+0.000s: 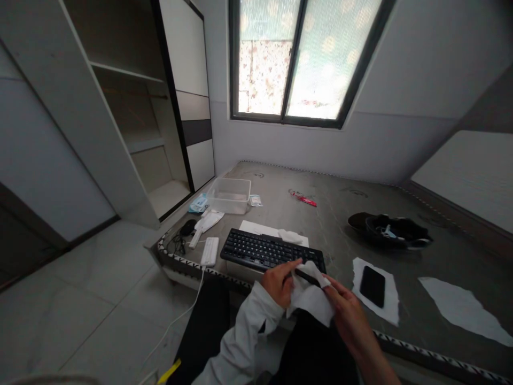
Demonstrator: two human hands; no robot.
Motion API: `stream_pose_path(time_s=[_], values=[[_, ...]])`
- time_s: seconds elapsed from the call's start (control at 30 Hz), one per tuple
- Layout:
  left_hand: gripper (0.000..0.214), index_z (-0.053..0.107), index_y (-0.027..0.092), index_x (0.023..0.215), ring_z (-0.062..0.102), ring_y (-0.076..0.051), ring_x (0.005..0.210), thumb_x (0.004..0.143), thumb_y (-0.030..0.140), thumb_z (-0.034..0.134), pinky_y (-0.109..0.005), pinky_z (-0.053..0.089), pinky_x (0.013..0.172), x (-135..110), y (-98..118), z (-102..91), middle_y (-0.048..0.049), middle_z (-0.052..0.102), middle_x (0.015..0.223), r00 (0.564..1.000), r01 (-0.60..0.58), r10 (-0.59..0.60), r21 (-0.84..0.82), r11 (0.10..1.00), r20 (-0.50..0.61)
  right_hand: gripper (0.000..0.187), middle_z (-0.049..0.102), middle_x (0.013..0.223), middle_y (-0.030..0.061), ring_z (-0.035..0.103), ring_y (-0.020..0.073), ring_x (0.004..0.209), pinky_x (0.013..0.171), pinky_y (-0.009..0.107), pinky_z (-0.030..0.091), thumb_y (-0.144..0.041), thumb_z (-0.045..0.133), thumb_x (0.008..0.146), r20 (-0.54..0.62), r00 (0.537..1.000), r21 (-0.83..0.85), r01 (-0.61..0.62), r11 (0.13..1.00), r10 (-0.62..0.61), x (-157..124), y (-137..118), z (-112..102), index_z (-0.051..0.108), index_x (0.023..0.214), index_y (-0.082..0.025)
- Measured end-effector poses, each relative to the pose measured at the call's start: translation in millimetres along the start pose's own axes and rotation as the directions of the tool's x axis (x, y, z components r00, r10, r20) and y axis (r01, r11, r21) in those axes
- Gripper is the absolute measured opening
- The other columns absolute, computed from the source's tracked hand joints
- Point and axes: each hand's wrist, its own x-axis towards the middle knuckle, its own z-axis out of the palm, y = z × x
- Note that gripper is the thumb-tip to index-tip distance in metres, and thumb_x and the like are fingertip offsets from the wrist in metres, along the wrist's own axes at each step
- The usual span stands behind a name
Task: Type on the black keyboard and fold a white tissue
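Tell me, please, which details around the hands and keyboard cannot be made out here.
- Part of the keyboard's near edge, head view: hidden by the left hand and white tissue.
- Key letters, head view: too small and blurred.
- Any print on the red item, head view: too small.
- Yellow strip's lower end, head view: cut off by the bottom edge.

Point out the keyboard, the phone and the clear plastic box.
Keyboard point(266, 252), head view: on its keys.
Phone point(372, 286), head view: middle of its dark face.
Clear plastic box point(230, 206), head view: front wall.
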Motion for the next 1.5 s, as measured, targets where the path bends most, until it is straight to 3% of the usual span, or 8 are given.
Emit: stream_pose_path(time_s=[0.13,0.3,0.5,0.8,1.0,1.1,1.27,1.5], values=[[0.03,0.073,0.015,0.104,0.067,-0.023,0.088,0.09,0.022,0.049,-0.033,0.053,0.081,1,2,2.2,-0.0127,0.07,0.099,0.98,0.076,-0.049,0.132,0.988,-0.195,0.046,0.078,0.085,0.0073,0.072,0.0287,0.074,0.063,0.036,0.057,-0.044,0.088,0.054,-0.032,0.999,0.011,-0.009,1.0,0.009,2,9,-6,0.078,0.093,-0.021],[0.02,0.075,0.017,0.091,0.062,-0.018,0.066,0.081,0.033,0.069,-0.027,0.048,0.062,5,-2,1.3,-0.0082,0.073,0.084,0.978,0.19,-0.179,0.091,0.978,-0.109,0.045,0.078,0.085,0.007,0.071,0.0279,0.074,0.064,0.034,0.055,-0.042,0.088,0.057,0.014,1.0,-0.016,-0.001,1.0,0.001,4,14,0,0.078,0.096,-0.021],[0.037,0.071,0.015,0.098,0.06,-0.013,0.051,0.07,0.038,0.077,-0.024,0.044,0.049,8,-31,1.3,-0.0056,0.072,0.079,0.877,0.445,-0.473,-0.226,0.866,-0.082,0.045,0.077,0.086,0.0079,0.07,0.0277,0.076,0.064,0.033,0.053,-0.042,0.087,0.059,0.072,0.997,-0.032,0.016,0.999,-0.014,7,14,13,0.078,0.096,-0.02],[0.067,0.069,0.014,0.103,0.063,-0.011,0.052,0.048,0.042,0.093,-0.023,0.051,0.059,12,-60,-11.7,0.0035,0.067,0.054,0.807,0.485,-0.589,-0.628,0.609,0.052,0.041,0.075,0.092,0.0031,0.069,0.0233,0.084,0.073,0.033,0.054,-0.037,0.082,0.061,-0.124,0.99,0.173,0.088,0.981,-0.067,33,29,37,0.07,0.097,-0.023],[0.055,0.074,0.014,0.084,0.068,-0.012,0.056,0.044,0.044,0.095,-0.02,0.052,0.055,15,-79,-48.6,-0.0015,0.072,0.06,0.745,0.49,-0.666,-0.647,0.584,-0.037,0.03,0.069,0.078,-0.0029,0.064,0.0176,0.075,0.068,0.027,0.05,-0.03,0.07,0.055,-0.396,0.909,0.192,0.221,0.956,-0.131,67,42,29,0.063,0.084,-0.024],[0.048,0.076,0.014,0.086,0.067,-0.01,0.055,0.048,0.038,0.094,-0.017,0.051,0.053,10,-100,-77.6,-0.0013,0.073,0.06,0.699,0.489,-0.695,-0.598,0.635,-0.167,0.02,0.067,0.074,-0.002,0.06,0.0181,0.068,0.061,0.027,0.045,-0.037,0.061,0.066,-0.257,0.937,-0.116,0.213,0.97,-0.237,69,44,27,0.065,0.079,-0.022],[0.041,0.078,0.013,0.089,0.063,-0.008,0.048,0.055,0.031,0.093,-0.015,0.048,0.046,2,-133,-99.8,-0.0025,0.073,0.061,0.592,0.559,-0.767,-0.561,0.611,-0.246,0.021,0.059,0.055,-0.0033,0.056,0.0196,0.055,0.056,0.028,0.036,-0.039,0.059,0.08,0.149,0.96,-0.708,0.27,0.652,-0.236,56,54,54,0.072,0.087,-0.025],[0.039,0.079,0.011,0.096,0.061,-0.007,0.044,0.063,0.028,0.088,-0.016,0.047,0.04,7,-156,-77.4,-0.0059,0.076,0.068,0.528,0.619,-0.807,-0.532,0.578,-0.263,0.031,0.075,0.074,0.0016,0.07,0.0209,0.066,0.058,0.026,0.038,-0.039,0.056,0.093,0.303,0.918,-0.93,0.343,0.129,-0.255,64,86,92,0.068,0.121,-0.033]])
